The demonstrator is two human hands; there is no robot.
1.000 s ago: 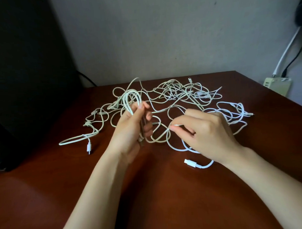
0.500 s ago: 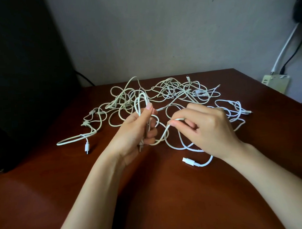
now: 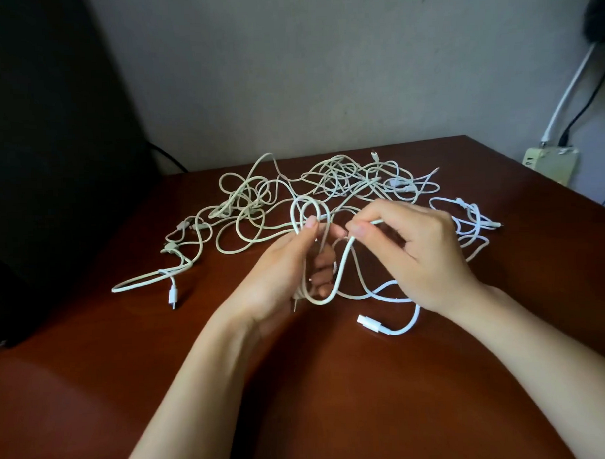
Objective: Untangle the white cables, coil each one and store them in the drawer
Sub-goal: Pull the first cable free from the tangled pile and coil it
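Beside left grip (image 3: pixel 285 267), right grip (image 3: pixel 422 252) nearer

Cable pile (image 3: pixel 340 174): strands too tangled to tell apart (count unclear).
Right hand (image 3: pixel 422 256): covers the cables behind it.
Black block (image 3: pixel 51 135): cut off by the left edge.
Fuzzy dark shape (image 3: pixel 600 9): blurred, cut off top right.

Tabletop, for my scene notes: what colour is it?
Dark reddish-brown tabletop, clearest in the head view.
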